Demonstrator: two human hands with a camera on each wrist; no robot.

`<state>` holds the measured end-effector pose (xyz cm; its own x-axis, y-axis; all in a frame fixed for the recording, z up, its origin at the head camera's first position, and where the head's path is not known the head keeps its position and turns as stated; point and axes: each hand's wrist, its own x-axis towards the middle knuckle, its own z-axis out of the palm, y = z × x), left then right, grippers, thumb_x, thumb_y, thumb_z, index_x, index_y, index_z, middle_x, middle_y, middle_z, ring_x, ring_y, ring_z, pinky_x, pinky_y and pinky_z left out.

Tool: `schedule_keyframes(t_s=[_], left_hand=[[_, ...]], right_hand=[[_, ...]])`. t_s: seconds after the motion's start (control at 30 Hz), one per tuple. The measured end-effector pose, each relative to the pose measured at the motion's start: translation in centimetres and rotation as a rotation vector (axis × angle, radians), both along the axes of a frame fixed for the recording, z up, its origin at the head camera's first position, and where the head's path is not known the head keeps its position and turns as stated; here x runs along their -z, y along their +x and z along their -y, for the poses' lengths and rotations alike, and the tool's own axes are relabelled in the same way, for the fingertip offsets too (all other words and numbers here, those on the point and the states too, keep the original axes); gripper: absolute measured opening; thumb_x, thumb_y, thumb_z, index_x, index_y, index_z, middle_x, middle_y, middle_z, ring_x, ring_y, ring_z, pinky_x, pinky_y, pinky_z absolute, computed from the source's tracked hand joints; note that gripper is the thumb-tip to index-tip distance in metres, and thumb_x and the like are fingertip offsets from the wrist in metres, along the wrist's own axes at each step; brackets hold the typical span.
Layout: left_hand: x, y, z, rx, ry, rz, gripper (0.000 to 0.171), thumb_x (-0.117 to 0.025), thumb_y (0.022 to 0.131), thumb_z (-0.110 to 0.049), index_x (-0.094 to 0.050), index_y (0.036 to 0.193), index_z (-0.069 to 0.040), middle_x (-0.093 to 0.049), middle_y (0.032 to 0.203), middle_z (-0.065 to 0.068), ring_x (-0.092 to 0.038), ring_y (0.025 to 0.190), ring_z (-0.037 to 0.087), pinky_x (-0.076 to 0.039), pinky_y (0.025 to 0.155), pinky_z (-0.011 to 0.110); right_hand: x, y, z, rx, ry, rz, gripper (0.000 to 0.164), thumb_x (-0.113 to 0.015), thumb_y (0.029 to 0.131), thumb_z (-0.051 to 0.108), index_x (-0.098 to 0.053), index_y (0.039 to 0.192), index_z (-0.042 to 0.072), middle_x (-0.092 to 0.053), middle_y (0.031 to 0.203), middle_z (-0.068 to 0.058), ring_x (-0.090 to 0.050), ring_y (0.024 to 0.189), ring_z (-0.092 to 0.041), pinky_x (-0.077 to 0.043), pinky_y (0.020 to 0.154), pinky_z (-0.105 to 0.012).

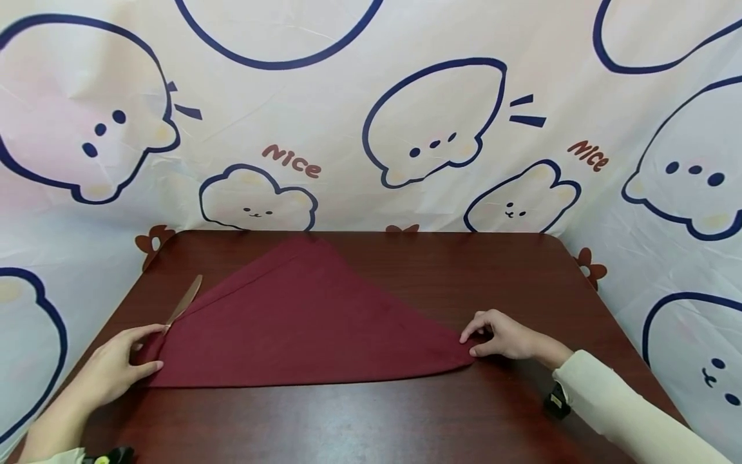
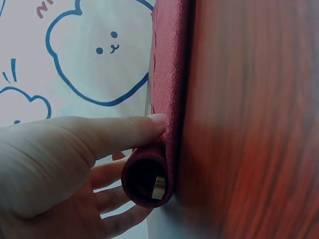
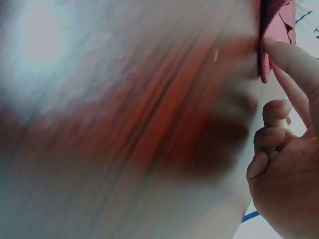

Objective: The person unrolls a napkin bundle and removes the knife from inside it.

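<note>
A dark red cloth napkin [image 1: 301, 322], folded into a triangle, lies on the table with its long edge towards me. Its left corner is rolled into a tube, and the blade of a gold table knife [image 1: 185, 299] sticks out of the far end. In the left wrist view, the gold end of the knife handle [image 2: 159, 188] shows inside the tube. My left hand [image 1: 113, 364] grips this roll, thumb on the near side and fingers behind. At the right corner, my right hand [image 1: 504, 335] pinches the cloth tip between thumb and index finger; its other fingers curl in.
The dark brown wooden table [image 1: 371, 419] shines with reflected light near its front. Behind it and at both sides hangs a pale curtain [image 1: 342, 129] printed with cartoon animals and flowers.
</note>
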<state>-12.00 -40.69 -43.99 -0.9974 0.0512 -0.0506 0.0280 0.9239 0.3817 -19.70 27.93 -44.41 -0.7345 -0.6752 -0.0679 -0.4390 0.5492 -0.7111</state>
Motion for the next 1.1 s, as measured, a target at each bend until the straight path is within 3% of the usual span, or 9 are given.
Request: schedule_keyframes(t_s=[0.4,1.1], left_hand=[[-0.3,-0.2,-2.0,0.018,0.035,0.005,0.065,-0.083,0.080,-0.013,-0.053,0.135,0.003,-0.052,0.129,0.039,-0.058,0.108,0.053,-0.049,0.084,0.067],[-0.4,-0.4,-6.1,0.091,0.095,-0.038,0.066,-0.084,0.081,-0.020,-0.055,0.137,0.001,-0.052,0.136,0.033,-0.059,0.113,0.049,-0.050,0.088,0.064]], right_hand=[[0.1,0.4,-2.5,-0.022,-0.039,-0.040,0.015,-0.079,0.088,0.017,-0.077,0.103,0.016,-0.061,0.085,-0.002,-0.050,0.077,-0.017,-0.043,0.066,-0.027],[-0.2,0.6,-7.0,0.037,-0.012,-0.047,0.016,-0.078,0.088,0.014,-0.077,0.103,0.017,-0.064,0.086,-0.001,-0.050,0.075,-0.017,-0.040,0.064,-0.025]])
